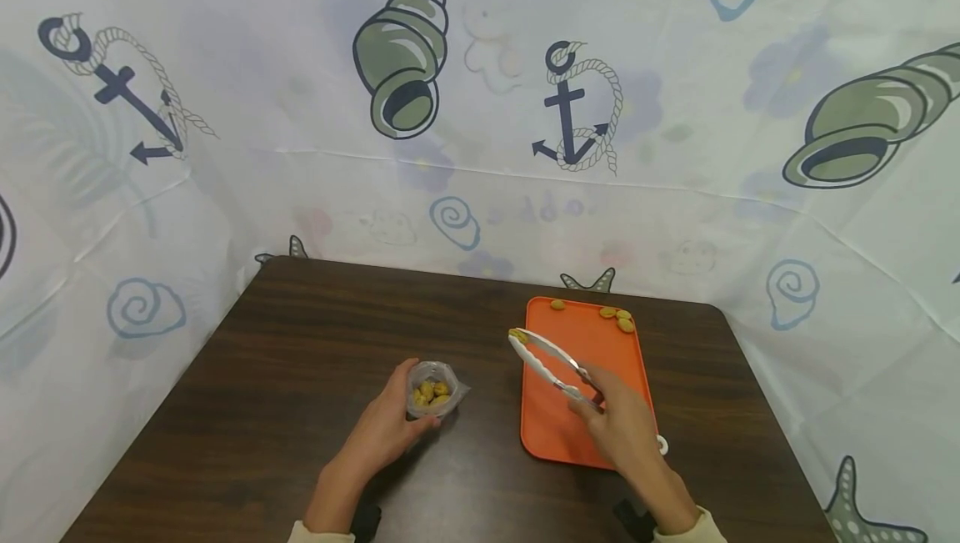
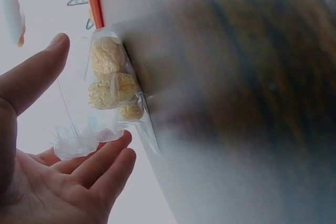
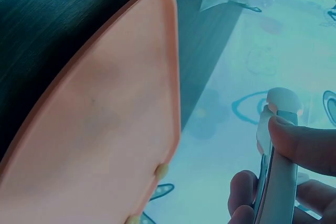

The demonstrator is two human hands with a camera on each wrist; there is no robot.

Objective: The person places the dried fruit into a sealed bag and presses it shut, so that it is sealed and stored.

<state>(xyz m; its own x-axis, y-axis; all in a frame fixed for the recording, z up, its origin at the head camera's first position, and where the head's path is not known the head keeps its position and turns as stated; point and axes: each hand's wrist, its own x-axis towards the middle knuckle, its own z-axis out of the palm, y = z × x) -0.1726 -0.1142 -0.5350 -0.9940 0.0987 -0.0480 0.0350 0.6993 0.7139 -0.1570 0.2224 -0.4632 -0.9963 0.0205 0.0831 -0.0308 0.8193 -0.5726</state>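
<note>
Right hand point(image 1: 618, 418): gripping tongs point(image 1: 553, 376), tips pinching yellow piece point(image 1: 519, 335) near orange tray point(image 1: 551, 426)'s ten-o'clock edge, two o'clock from clear bag point(image 1: 459, 394).
Left hand point(image 1: 386, 422): fingers curled round bag; thumb contact unclear.
Risks: slackened squeeze could drop piece; bumped rim could tip bag.

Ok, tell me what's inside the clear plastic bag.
The plastic bag holds at least four wrinkled, yellowish pieces, visible through its top and clear side. Any hidden behind or beneath those cannot be seen, so the full count can't be told.
</note>
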